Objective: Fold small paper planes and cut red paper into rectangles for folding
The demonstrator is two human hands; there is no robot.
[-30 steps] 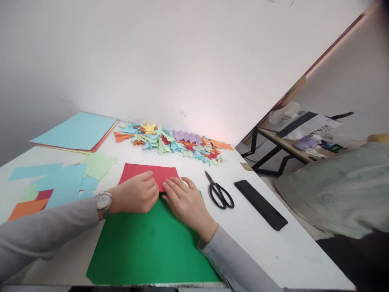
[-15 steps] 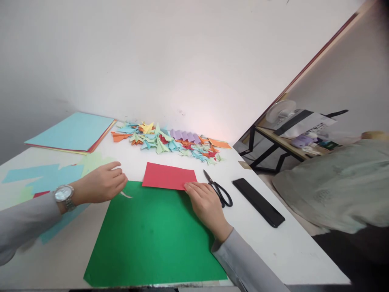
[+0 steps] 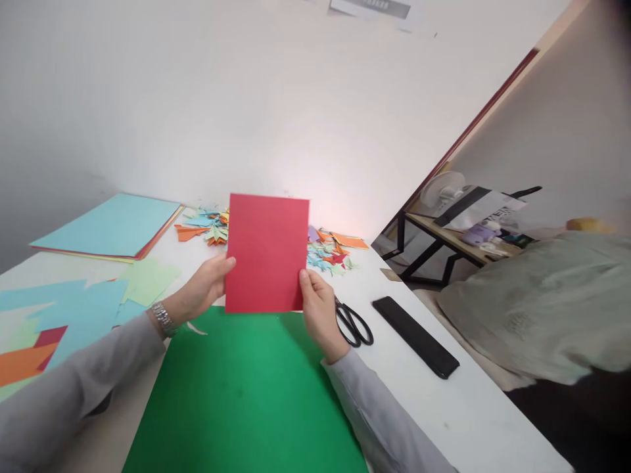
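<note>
A sheet of red paper [image 3: 267, 253] is held up, facing me, above the far end of a green sheet [image 3: 246, 394]. My left hand [image 3: 204, 287] is closed on its left edge, thumb on the front. My right hand [image 3: 321, 309] grips the lower right edge the same way, fingers behind the paper. Black-handled scissors [image 3: 355, 325] lie just right of my right hand, their blades mostly hidden by it. Behind the red sheet is a pile of small folded paper pieces [image 3: 197, 230], partly covered from view.
Stacked coloured paper [image 3: 111, 223] lies at the back left, with loose paper scraps [image 3: 93, 309] in front. A long black case [image 3: 417, 336] is on the right of the white table [image 3: 434, 427]. Beyond its right edge are a person in a green-grey top [image 3: 537, 302] and a shelf [image 3: 444, 236].
The red paper has been raised from lying flat to upright and now shows a taller face. My left hand has moved right and taken hold of its left edge.
</note>
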